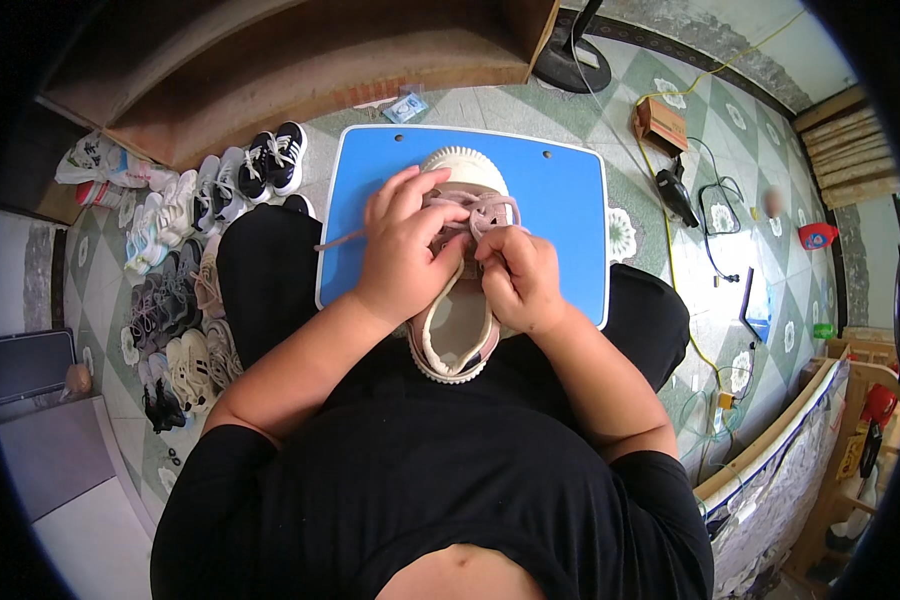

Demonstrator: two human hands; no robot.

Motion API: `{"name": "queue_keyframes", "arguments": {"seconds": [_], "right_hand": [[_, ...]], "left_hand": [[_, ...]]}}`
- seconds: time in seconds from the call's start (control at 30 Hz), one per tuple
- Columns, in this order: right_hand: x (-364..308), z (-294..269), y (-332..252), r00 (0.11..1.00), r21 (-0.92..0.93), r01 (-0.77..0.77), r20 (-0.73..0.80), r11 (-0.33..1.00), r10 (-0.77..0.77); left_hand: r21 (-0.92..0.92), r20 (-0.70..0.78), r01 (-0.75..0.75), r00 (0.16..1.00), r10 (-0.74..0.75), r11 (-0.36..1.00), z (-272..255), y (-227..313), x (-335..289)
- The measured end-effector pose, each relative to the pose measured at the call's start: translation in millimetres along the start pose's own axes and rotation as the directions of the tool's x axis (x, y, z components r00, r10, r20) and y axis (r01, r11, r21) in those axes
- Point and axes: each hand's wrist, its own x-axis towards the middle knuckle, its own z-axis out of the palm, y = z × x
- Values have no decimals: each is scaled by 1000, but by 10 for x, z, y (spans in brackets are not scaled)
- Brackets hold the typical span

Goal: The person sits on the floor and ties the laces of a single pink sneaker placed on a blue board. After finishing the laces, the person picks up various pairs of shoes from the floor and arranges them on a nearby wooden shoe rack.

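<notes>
**Lacing the shoe on the blue board**

Keep the shoe (457,330) steady on the board (560,200) across your lap while you work the lace (480,208). Your left hand (402,250) is curled over the lace area with its fingers closed on the lace; a loose end trails out to the left past that hand. Your right hand (518,278) pinches the lace near the tongue, fingers closed tight. Pull evenly from both sides, I'd judge, so the crossings lie flat and the tongue stays centred, and press down lightly so the shoe doesn't slide on the smooth board.

The shoe is cream with a ribbed rubber toe cap pointing away from you, pinkish trim, pale pink laces, and its opening toward your body. The heel hangs off the board's near edge.

To your left, a row of small shoes (185,280) lines the tiled floor (740,130). Beyond the board stands a wooden shelf (300,60); a small cardboard box (660,125) and cables lie to the right.
</notes>
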Motion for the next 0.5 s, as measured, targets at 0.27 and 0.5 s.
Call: {"name": "queue_keyframes", "arguments": {"seconds": [0.27,0.5], "right_hand": [[-18,1,-11,999,25,-34,-11,999,34],[-6,8,1,1000,21,-19,2,1000,19]], "left_hand": [[123,-132,-13,991,30,992,-185,-107,19],[187,56,-65,997,56,980,-241,-1,59]]}}
